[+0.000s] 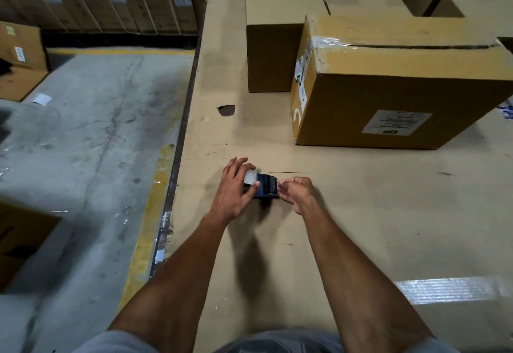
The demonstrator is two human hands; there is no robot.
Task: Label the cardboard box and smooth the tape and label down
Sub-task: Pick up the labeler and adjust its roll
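A small dark blue label printer (266, 187) lies on the cardboard-covered table (347, 214) in front of me. My left hand (234, 189) grips its left end, where a white label roll (249, 177) shows under my fingers. My right hand (295, 193) pinches at the printer's right end; what is between those fingers is too small to tell. A large cardboard box (399, 83) stands beyond at the right, with clear tape on its top corner and a white label (397, 122) on its near side.
More cardboard boxes (280, 33) stand behind the large one. The table's left edge (180, 141) drops to a concrete floor (83, 144) with a yellow line. A hole (227, 110) marks the table cover. Shiny tape (449, 290) lies at the near right.
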